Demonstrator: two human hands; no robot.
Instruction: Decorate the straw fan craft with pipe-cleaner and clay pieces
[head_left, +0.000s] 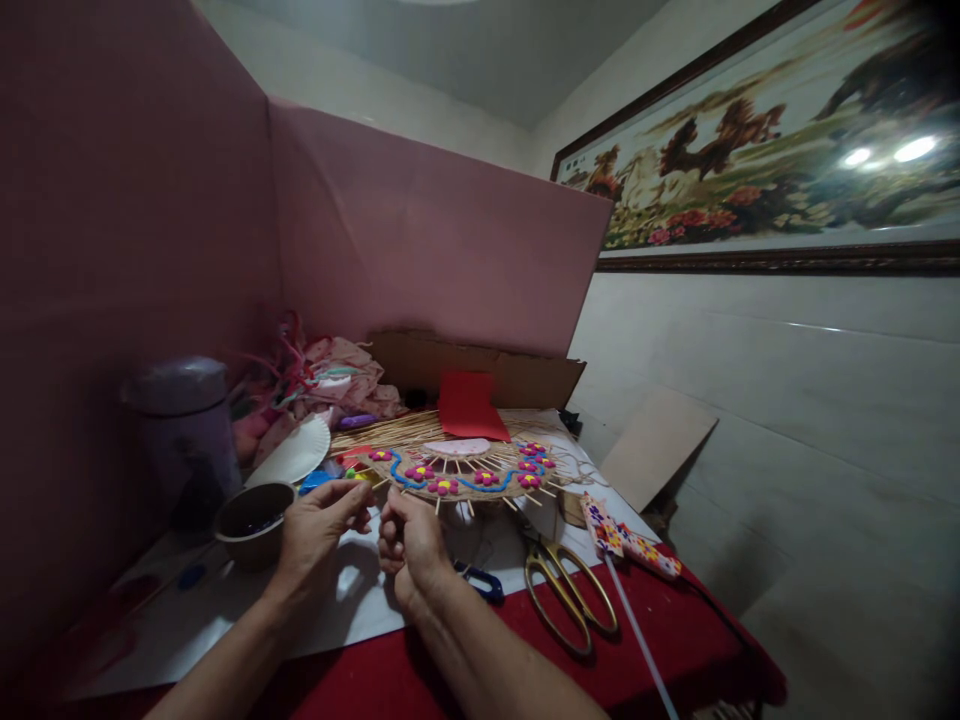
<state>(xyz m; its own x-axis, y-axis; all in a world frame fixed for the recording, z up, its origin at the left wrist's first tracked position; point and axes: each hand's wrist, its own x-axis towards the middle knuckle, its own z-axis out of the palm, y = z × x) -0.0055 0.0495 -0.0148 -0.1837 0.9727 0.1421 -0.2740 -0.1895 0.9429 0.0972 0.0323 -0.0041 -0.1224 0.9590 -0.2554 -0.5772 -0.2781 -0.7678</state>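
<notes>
A half-round fan-shaped piece (486,480) sits in front of my hands, with pink and yellow flowers, a wavy blue line and thin sticks poking out along its edge. My left hand (321,525) is near its left end, thumb and fingertips pinched together. Close beside it, my right hand (412,545) is closed just under the front edge, thumb pressed on the curled fingers. Anything small between the fingertips of either hand is too fine to make out. Whether the right hand touches the sticks, I cannot tell.
Gold-handled scissors (574,595), a dark blue-handled tool (480,582) and a flower-patterned glue gun (637,548) with a long stick lie right. A dark bowl (251,545), white paper plate (296,452) and lidded canister (180,430) stand left. Behind are straw-like sticks (394,435) and red paper (469,405).
</notes>
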